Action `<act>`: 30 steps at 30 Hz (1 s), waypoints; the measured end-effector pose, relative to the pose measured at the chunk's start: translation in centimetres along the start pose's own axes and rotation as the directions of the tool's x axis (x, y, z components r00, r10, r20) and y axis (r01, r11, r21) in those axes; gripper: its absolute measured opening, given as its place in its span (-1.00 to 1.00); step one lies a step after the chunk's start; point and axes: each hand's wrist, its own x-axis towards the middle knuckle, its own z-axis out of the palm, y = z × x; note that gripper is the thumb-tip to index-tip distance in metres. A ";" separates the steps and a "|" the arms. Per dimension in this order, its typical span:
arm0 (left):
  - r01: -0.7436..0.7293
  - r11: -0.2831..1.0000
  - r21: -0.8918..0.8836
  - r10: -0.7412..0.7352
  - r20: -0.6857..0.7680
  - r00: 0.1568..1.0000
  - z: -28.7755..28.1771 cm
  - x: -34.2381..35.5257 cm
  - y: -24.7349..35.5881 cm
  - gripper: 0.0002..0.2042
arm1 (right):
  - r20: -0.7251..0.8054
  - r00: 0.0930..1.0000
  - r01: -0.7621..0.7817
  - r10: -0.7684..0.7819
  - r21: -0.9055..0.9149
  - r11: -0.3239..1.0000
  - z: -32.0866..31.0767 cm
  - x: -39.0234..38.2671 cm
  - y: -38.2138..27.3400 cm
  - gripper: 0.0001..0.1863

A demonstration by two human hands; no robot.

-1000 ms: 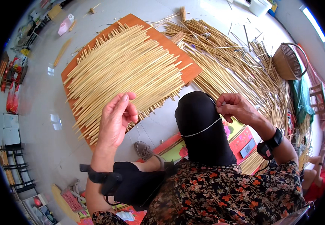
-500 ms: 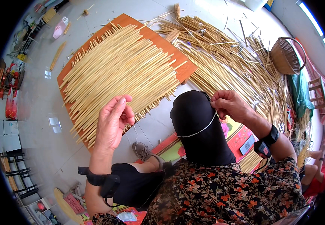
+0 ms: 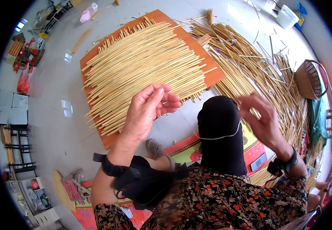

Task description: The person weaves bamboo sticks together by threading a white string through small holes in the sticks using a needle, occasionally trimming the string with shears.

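The left hand (image 3: 152,107) is raised palm-side inward in front of the near edge of the pale stalks (image 3: 143,65), thumb over loosely curled fingers. The right hand (image 3: 259,119) hangs beside the black-covered knee (image 3: 219,115), its fingers bent downward. A thin white string (image 3: 221,138) curves across the top of that leg, its right end rising toward the right hand. The right hand is blurred and the string is very fine, so I cannot tell whether either grip is pinching it.

The stalks lie side by side in a broad layer on an orange-brown counter (image 3: 213,73), many of their ends uneven. To the right, more stalks (image 3: 246,57) spread over the pale tiled floor (image 3: 54,153), near a woven basket (image 3: 305,78) with a looped handle. A flowered pink and green mat (image 3: 181,153) lies beneath the leg.
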 end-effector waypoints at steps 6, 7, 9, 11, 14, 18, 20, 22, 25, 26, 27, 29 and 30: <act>-0.104 0.989 0.105 0.098 0.059 0.993 1.0 -0.5 -0.3 -0.76 | 0.311 0.689 -0.140 -0.655 0.943 0.301 1.4 0.8 -8.7 -0.58; -0.108 0.985 0.134 0.101 0.059 0.993 1.4 -0.8 -0.3 -0.76 | 0.224 0.625 -0.146 -0.747 0.975 0.170 1.8 1.2 -9.1 -0.57; -0.093 0.981 0.169 0.085 0.054 0.995 1.9 -1.0 0.1 -0.74 | 0.173 0.617 -0.158 -0.768 0.983 0.095 2.7 1.3 -8.4 -0.58; -0.141 0.975 0.170 0.136 0.042 0.990 2.1 -1.1 -0.4 -0.74 | 0.340 0.845 -0.203 -0.413 0.918 0.340 3.1 1.1 -7.7 -0.72; -0.244 0.925 0.292 0.234 0.071 0.970 2.3 -1.5 -0.8 -0.72 | 0.394 0.874 -0.483 0.284 0.646 0.591 5.3 3.0 -6.3 -0.79; -0.336 0.751 0.568 0.286 0.179 0.941 2.7 -1.7 -1.0 -0.69 | 0.456 0.804 -0.573 0.382 0.767 0.289 8.0 4.4 -3.3 -0.73; -0.325 0.701 0.635 0.262 0.194 0.945 3.3 -2.0 -0.6 -0.68 | 0.480 0.783 -0.608 0.396 0.726 0.322 8.3 5.0 -3.3 -0.73; -0.345 0.661 0.667 0.275 0.212 0.938 3.5 -1.9 -0.8 -0.68 | 0.495 0.772 -0.624 0.398 0.712 0.324 8.6 5.0 -3.0 -0.73; -0.404 0.632 0.661 0.329 0.243 0.913 3.6 -1.4 -1.8 -0.68 | 0.503 0.774 -0.613 0.385 0.748 0.255 9.5 4.6 -1.9 -0.76; -0.413 0.633 0.655 0.332 0.252 0.909 3.7 -1.2 -2.0 -0.68 | 0.501 0.776 -0.603 0.384 0.769 0.214 9.7 4.3 -1.5 -0.77; -0.421 0.634 0.648 0.334 0.262 0.906 3.9 -1.0 -2.2 -0.68 | 0.499 0.777 -0.591 0.383 0.788 0.173 9.7 4.0 -1.3 -0.78; -0.355 0.683 0.639 0.306 0.191 0.933 4.4 -0.8 -2.5 -0.74 | 0.543 0.787 -0.584 0.292 0.809 0.067 9.0 3.3 -0.6 -0.80; -0.321 0.706 0.632 0.290 0.157 0.944 4.7 -0.7 -2.6 -0.77 | 0.560 0.792 -0.580 0.245 0.815 0.013 8.7 2.9 -0.3 -0.81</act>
